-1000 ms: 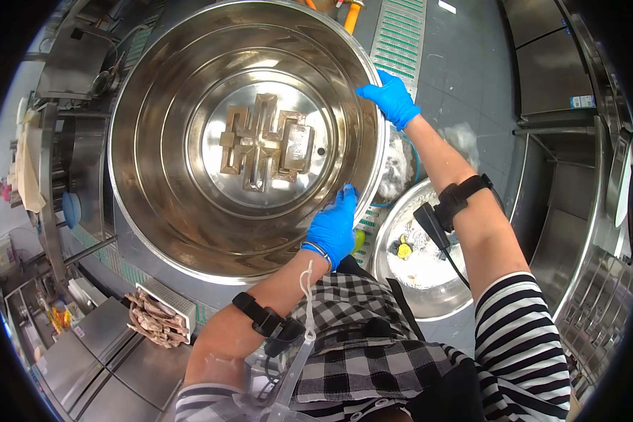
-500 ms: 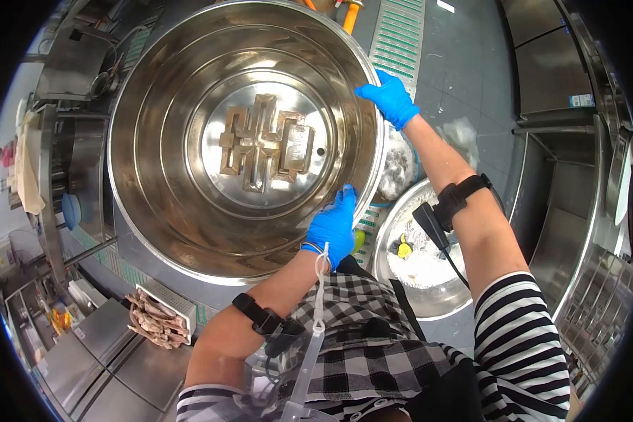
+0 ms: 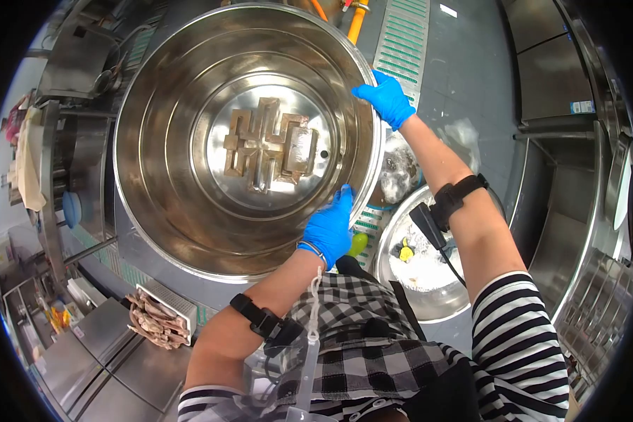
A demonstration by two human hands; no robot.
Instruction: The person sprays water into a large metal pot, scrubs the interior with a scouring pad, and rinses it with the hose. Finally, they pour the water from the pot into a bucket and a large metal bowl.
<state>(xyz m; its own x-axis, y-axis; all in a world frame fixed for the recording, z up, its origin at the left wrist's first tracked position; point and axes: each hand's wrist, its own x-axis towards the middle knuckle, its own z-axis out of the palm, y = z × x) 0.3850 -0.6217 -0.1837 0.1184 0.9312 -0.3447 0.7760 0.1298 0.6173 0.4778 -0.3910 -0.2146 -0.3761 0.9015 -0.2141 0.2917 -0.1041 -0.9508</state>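
A large steel pot (image 3: 163, 158) takes up the upper left and middle of the view, its mouth turned toward the wearer over the floor (image 3: 471, 77). Both gloved hands hold its near side: the left hand (image 3: 328, 228) is closed over the lower right of the rim, and the right hand (image 3: 387, 100) is clasped farther up, with a digit reaching inside the edge. Set apart like this, they probably share the weight and keep the round vessel from rolling or twisting.

The tilt shows the bottom, where a raised fretwork (image 3: 266, 130) lies beside a small dark hole (image 3: 324, 154); whether the fretwork is fixed there, I cannot tell.

To the pot's right, a wide basin (image 3: 439, 316) of white foam (image 3: 420, 276) stands on the floor with a yellow object (image 3: 406, 253) in it, presumably within easy reach by design. Past the basin's upper left edge sits another foamy tub (image 3: 399, 176), beside the long drain grating (image 3: 403, 49).
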